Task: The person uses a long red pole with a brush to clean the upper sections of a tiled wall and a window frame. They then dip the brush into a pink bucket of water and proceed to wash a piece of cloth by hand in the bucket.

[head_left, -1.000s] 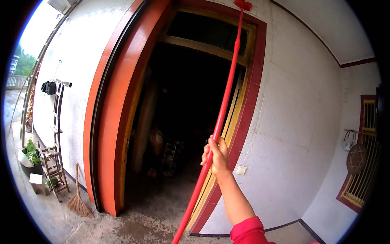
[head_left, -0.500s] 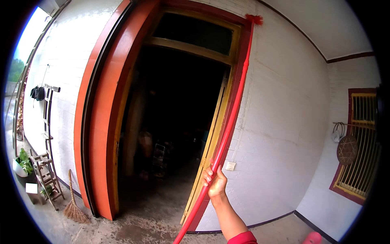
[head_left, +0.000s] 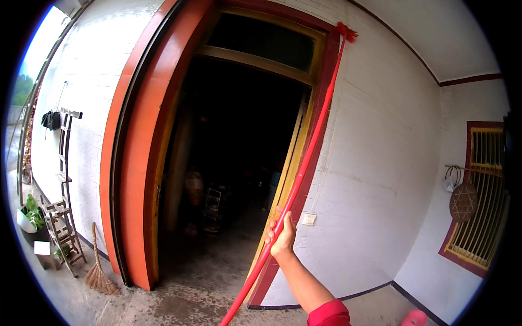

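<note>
A long-handled duster (head_left: pixel 308 157) with a red pole slants up across the view. My right hand (head_left: pixel 283 234), coming from a red sleeve, is closed around the lower part of the pole. High up, the red bristle head (head_left: pixel 346 32) is at the white wall (head_left: pixel 375 146), just right of the doorframe's upper corner; whether it touches cannot be told. Behind the pole runs the dark red and yellow doorframe (head_left: pixel 321 125). The pole's lower end leaves the picture at the bottom edge. My left hand is not in view.
The open doorway (head_left: pixel 234 146) is dark inside. Left of it stand an orange-red pillar (head_left: pixel 142 179), a straw broom (head_left: pixel 99 277), a wooden ladder (head_left: pixel 64 231) and a potted plant (head_left: pixel 33 214). A barred window (head_left: pixel 484 201) with a hanging woven basket (head_left: pixel 464 202) is at right.
The bristle head has shifted slightly right and down along the wall. My right hand and the lower pole have moved a little left, still gripped.
</note>
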`<state>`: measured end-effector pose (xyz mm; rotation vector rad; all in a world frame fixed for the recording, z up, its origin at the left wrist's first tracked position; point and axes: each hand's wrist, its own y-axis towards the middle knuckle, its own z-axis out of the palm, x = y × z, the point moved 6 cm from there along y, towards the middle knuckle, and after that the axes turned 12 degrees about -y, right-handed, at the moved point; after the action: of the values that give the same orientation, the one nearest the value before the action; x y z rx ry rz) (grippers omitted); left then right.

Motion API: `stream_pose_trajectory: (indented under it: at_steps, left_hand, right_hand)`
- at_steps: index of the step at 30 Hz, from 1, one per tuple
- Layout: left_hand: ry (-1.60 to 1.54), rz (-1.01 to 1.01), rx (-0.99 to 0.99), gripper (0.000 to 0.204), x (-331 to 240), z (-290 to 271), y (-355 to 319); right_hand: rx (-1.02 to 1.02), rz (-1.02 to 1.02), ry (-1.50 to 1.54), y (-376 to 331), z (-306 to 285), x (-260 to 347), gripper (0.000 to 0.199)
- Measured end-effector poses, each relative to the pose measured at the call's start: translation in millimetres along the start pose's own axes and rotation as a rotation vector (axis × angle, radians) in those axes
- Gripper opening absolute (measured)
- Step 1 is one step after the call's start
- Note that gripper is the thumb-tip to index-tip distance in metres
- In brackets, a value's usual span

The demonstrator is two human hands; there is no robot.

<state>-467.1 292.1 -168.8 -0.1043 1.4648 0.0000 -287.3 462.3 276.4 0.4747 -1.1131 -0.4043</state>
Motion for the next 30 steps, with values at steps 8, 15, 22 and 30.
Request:
stream_pose_trajectory:
  at_steps: [8, 15, 22, 30]
  left_hand:
    - [-0.022, 0.030, -0.042, 0.023, -36, -8, 3]
    - [-0.173, 0.081, 0.088, 0.025, -140, 47, 9]
    - [0.078, 0.304, 0.064, 0.027, -175, 20, 65]
    - [0.149, 0.019, 0.135, 0.037, -96, 4, 7]
  right_hand:
    - [-0.007, -0.119, -0.652, 65, 96, 15, 0.022]
    - [-0.028, -0.202, -0.839, 122, 134, 76, 0.023]
    - [-0.267, -0.259, -0.844, 182, 59, 108, 0.024]
    - [-0.266, -0.223, -0.894, 55, -3, 32, 0.023]
